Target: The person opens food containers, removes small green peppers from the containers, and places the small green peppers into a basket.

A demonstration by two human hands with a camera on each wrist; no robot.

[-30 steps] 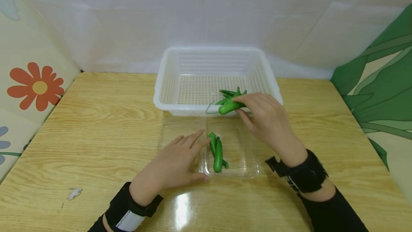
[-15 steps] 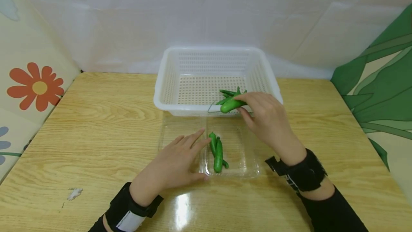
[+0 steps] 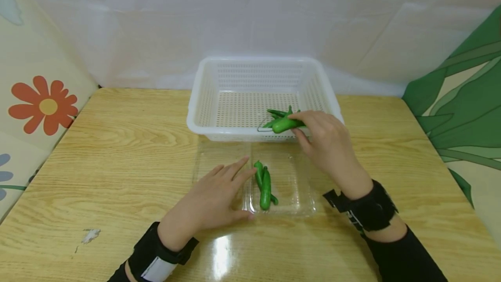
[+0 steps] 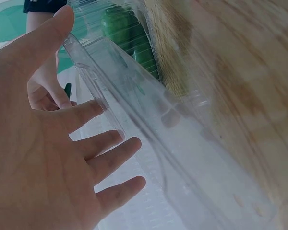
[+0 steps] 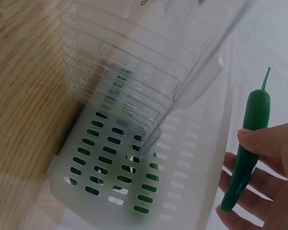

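In the head view my right hand (image 3: 328, 142) pinches a green chili pepper (image 3: 283, 125) between thumb and fingers, over the front rim of a white basket (image 3: 223, 131). A thin loop sticks out from the pepper's blunt end. More green peppers (image 3: 277, 112) lie in the basket, partly hidden behind the held one. Nearer stands an opened clear plastic clamshell box (image 3: 287, 182), with two green peppers (image 3: 265, 190) crossed in its right half. My left hand (image 3: 209, 197) spreads over the left half, its fingers extended, fingertips at the box's middle edge (image 4: 115, 103).
A wooden table (image 3: 129, 151) carries the basket and box. White cloth (image 3: 156, 34) hangs behind the basket. Printed panels with an orange flower (image 3: 43, 105) and green leaves (image 3: 462, 112) flank the table.
My right hand has shifted slightly up and to the right with the pepper, drawing it a little farther over the basket. The left hand and box have not moved.
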